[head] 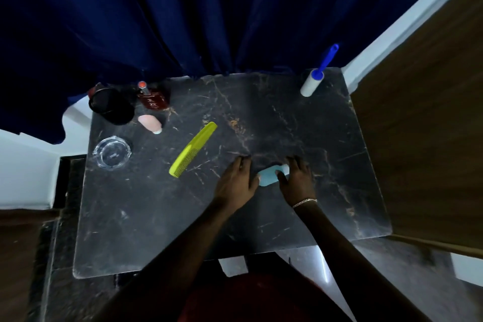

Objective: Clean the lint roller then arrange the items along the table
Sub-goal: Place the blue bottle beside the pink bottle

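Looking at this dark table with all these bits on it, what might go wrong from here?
Three things, all guesses. The lint roller stands at the table's far edge, its blue handle against the curtain; a nudge might topple it. The glass dish sits near the left edge and could get swept off. Both the left hand and the right hand crowd the small light-blue item, so a rushed slide could push it into the green comb.

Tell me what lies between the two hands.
In the head view, a light blue packet lies on the table between the left hand and right hand, both touching it.
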The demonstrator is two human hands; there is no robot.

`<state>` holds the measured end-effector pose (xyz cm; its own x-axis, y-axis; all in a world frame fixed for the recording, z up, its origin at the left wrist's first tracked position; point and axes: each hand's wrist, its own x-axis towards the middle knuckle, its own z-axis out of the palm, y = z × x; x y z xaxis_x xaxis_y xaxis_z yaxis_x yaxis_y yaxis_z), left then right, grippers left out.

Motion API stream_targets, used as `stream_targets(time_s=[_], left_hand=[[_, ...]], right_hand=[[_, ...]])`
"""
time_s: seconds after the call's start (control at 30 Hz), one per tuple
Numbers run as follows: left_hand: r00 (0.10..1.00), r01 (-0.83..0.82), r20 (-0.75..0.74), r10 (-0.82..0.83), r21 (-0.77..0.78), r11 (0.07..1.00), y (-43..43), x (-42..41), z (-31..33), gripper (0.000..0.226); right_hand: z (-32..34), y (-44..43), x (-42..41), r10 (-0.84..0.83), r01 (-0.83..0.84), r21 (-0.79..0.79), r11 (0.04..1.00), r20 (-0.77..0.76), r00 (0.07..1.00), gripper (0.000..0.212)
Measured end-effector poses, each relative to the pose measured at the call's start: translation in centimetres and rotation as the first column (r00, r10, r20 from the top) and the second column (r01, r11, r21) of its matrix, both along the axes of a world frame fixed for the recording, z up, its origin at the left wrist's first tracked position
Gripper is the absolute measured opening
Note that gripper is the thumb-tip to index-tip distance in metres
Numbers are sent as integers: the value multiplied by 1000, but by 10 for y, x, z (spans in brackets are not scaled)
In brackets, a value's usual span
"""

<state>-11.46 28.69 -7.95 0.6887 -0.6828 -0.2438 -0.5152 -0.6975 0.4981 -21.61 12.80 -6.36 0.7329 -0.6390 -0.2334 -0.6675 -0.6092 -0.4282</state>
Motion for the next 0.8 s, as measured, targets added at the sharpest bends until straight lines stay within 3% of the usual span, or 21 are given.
stream_targets(time_s=[0.13, 0.43, 0.57, 0.8], left_hand=[[959, -161, -225, 170, 61, 985, -25, -13, -6, 68], [828, -430, -381, 411, 39, 902, -58, -26, -12, 42], [802, -475, -406, 437, 10, 880, -56, -23, -12, 37], [763, -564, -482, 430, -175, 807, -31, -3, -1, 38]], right_hand=[[-4, -23, 2, 28, -16, 153, 988, -72, 997, 45], [-8, -44, 6, -12, 35, 347, 937, -69, 998, 48], [-8, -46, 8, -88, 83, 422, 903, -8, 996, 44], [-7, -39, 21, -89, 62, 595, 801, 16, 996, 35]])
